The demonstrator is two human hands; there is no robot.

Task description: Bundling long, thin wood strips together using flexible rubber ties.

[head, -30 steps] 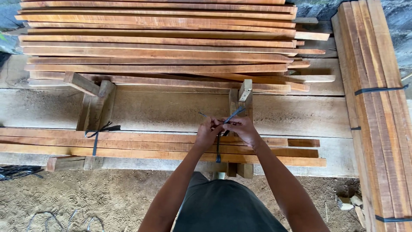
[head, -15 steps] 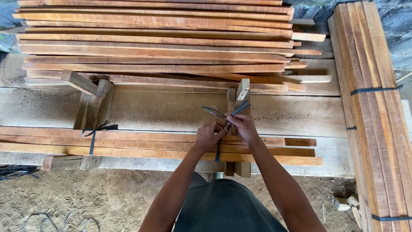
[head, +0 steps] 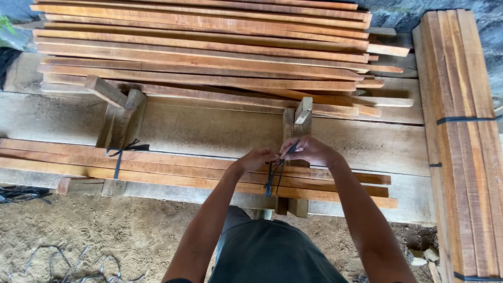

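Just now, in the head view, the left hand (head: 255, 158) and right hand (head: 309, 151) pinched the thin black plastic strap (head: 271, 178) above the bundle of long reddish wooden slats (head: 199, 170). Half a second earlier its loose ends fanned upward; now they had dropped between the fingers, so the tie looked drawn tighter.

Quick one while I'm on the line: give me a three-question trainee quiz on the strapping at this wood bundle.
1. True or false: both hands grip the dark strap over the slat bundle.
2. Which is already knotted? A) the left tie B) none
3. Fill in: the strapped stack lies on the person's ____ side.

Key: 1 true, the left hand and right hand pinch it. 2 A. 3 right.
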